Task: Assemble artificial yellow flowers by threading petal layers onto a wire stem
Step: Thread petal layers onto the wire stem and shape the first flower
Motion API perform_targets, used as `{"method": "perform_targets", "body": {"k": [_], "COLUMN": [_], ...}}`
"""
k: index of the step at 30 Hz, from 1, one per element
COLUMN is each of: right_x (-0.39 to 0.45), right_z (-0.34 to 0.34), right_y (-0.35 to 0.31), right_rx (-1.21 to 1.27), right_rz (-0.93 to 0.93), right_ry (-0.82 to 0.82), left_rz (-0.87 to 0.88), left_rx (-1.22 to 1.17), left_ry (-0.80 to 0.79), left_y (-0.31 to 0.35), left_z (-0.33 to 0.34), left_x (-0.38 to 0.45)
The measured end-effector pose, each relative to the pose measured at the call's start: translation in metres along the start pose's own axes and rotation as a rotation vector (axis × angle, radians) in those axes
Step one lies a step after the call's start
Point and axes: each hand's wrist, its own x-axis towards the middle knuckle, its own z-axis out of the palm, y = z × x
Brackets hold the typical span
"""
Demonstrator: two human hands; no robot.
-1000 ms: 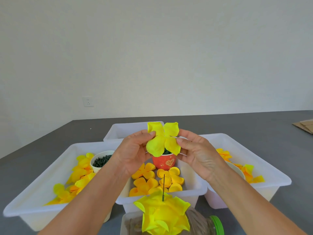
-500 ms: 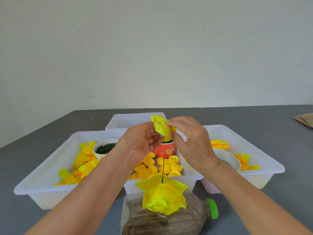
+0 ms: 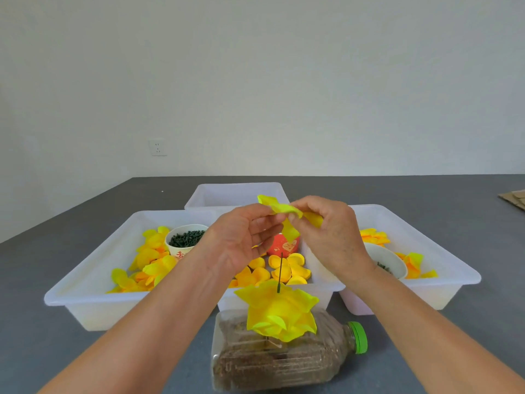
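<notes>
Both hands (image 3: 287, 223) pinch a crumpled yellow petal layer (image 3: 281, 209) above the wire stem (image 3: 280, 273).

A big plain white wall (image 3: 284, 81) fills the back of the room. Low on it, to the left, sits a small white plug socket (image 3: 157, 147). In front is a wide dark grey table (image 3: 426, 191) with a flat, smooth top. At its far right edge lies some brown cardboard (image 3: 514, 198). The light is soft and even.
</notes>
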Motion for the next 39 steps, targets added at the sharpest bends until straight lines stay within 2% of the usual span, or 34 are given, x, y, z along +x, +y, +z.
{"method": "perform_targets", "body": {"k": [4,7,10,13,15,19,24,28,34,39], "right_x": [0.003,0.004,0.003,0.002,0.000,-0.007,-0.012,-0.016,-0.015,-0.012], "right_z": [0.000,0.000,-0.001,-0.001,-0.003,-0.008,-0.010,-0.011,-0.002,-0.003], "right_y": [0.004,0.006,0.010,0.012,0.013,0.013,0.015,0.013,0.012,0.018], "right_rx": [0.364,0.499,0.521,0.484,0.468,0.453,0.336,0.276,0.241,0.360], "right_rz": [0.401,0.544,0.537,0.515,0.500,0.381,0.321,0.237,0.232,0.354], "right_ry": [-0.043,-0.067,-0.106,-0.150,-0.162,-0.266,-0.199,-0.212,-0.182,-0.080], "left_rz": [0.029,0.196,0.461,0.584,0.564,0.529,0.501,0.524,0.534,0.428], "left_rx": [0.070,0.161,0.442,0.678,0.665,0.640,0.589,0.605,0.571,0.431], "left_ry": [-0.025,0.068,0.217,0.115,0.055,0.071,0.046,0.056,0.089,-0.038], "left_y": [-0.004,-0.007,-0.008,-0.005,-0.004,-0.011,-0.015,-0.014,-0.019,-0.017], "left_z": [-0.003,-0.005,-0.009,-0.010,-0.011,-0.015,-0.014,-0.014,-0.014,-0.023], "left_x": [-0.002,-0.004,0.000,0.003,0.002,0.005,0.004,0.006,0.011,0.010]}}
